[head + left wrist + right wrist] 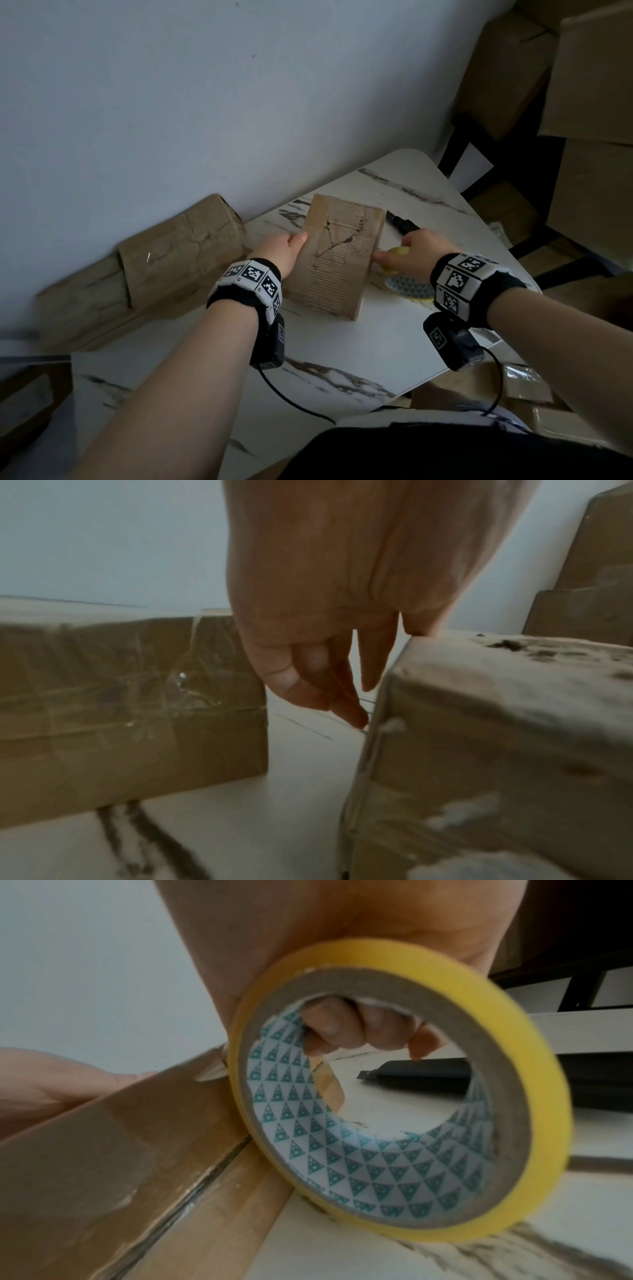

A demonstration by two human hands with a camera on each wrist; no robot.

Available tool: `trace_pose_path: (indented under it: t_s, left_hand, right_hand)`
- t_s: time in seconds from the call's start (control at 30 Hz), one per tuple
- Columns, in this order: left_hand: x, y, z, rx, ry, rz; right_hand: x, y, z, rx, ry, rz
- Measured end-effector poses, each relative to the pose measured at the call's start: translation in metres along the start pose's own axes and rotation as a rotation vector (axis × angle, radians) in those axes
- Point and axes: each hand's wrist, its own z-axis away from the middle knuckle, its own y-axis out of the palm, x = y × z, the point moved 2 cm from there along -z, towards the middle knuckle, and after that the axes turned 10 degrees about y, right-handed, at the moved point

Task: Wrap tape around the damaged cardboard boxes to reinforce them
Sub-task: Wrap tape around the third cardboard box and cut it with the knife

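Here, hidden: the tape (404, 1102) shows only as a yellow sliver under the right hand (416, 255) in the head view; the left wrist view is blurred, and the strip between tape and box is hard to make out.
Box (337, 255): torn brown cardboard with bare corrugated ribs and a dark crack on top; it lies mid-desk (342, 349).
Tape: yellow roll, grey card core lined with teal triangles, standing on edge against the box's right side.
Right hand: fingers curled through the core, gripping the roll.
Left hand (281, 253): thumb on top, fingers down the left side, holding the box.
Knife (400, 222): black, beyond the roll.
Desk: white, marble-veined.
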Motion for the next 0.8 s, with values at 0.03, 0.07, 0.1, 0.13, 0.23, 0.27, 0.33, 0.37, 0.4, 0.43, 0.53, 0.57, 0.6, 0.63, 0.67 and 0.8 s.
trace_pose_path:
  t_s: [0.03, 0.07, 0.1, 0.13, 0.23, 0.27, 0.33, 0.37, 0.4, 0.43, 0.53, 0.57, 0.6, 0.63, 0.67, 0.8]
  left_hand:
    - [-0.001, -0.001, 0.001, -0.035, -0.012, -0.004]
    - [-0.002, -0.002, 0.003, -0.102, -0.01, -0.039]
    - [-0.005, -0.003, 0.006, -0.188, 0.013, -0.095]
    - [-0.009, -0.003, 0.01, -0.265, 0.054, -0.146]
    - [-0.019, 0.007, 0.015, -0.271, 0.153, -0.181]
    - [-0.02, 0.011, 0.016, -0.24, 0.158, -0.16]
    - [-0.019, 0.011, 0.015, -0.19, 0.147, -0.119]
    - [-0.018, 0.009, 0.015, -0.161, 0.142, -0.111]
    - [-0.017, 0.007, 0.016, -0.134, 0.143, -0.118]
    - [-0.018, 0.006, 0.019, -0.116, 0.153, -0.144]
    - [-0.025, 0.018, 0.03, -0.079, 0.267, -0.37]
    - [-0.027, 0.027, 0.033, -0.044, 0.31, -0.448]
    - [-0.029, 0.036, 0.036, -0.014, 0.33, -0.495]
    - [-0.028, 0.042, 0.036, 0.001, 0.328, -0.517]
    - [-0.027, 0.045, 0.035, 0.0, 0.319, -0.521]
    - [-0.028, 0.047, 0.038, -0.009, 0.335, -0.54]
  right_hand:
    - [0.0, 0.0, 0.0, 0.002, 0.001, -0.004]
    - [0.0, 0.0, 0.0, 0.007, 0.002, -0.007]
    - [-0.001, 0.0, 0.001, 0.011, 0.004, -0.011]
    - [-0.001, 0.0, 0.001, 0.014, 0.004, -0.015]
    - [-0.001, -0.001, 0.002, 0.013, 0.016, -0.011]
    - [0.0, -0.001, 0.002, 0.011, 0.021, -0.007]
    - [0.0, 0.0, 0.002, 0.012, 0.024, -0.006]
    - [0.0, 0.0, 0.002, 0.014, 0.022, -0.009]
    - [0.0, 0.001, 0.001, 0.018, 0.02, -0.015]
    - [0.0, 0.001, 0.001, 0.021, 0.019, -0.02]
    - [0.0, 0.001, 0.001, 0.017, 0.016, -0.012]
    - [0.0, 0.001, 0.002, 0.016, 0.015, -0.01]
    - [0.0, 0.001, 0.002, 0.014, 0.015, -0.007]
    - [0.0, 0.001, 0.002, 0.01, 0.015, -0.005]
    - [0.0, 0.002, 0.002, 0.003, 0.014, -0.005]
    - [-0.001, 0.002, 0.003, 0.0, 0.013, -0.005]
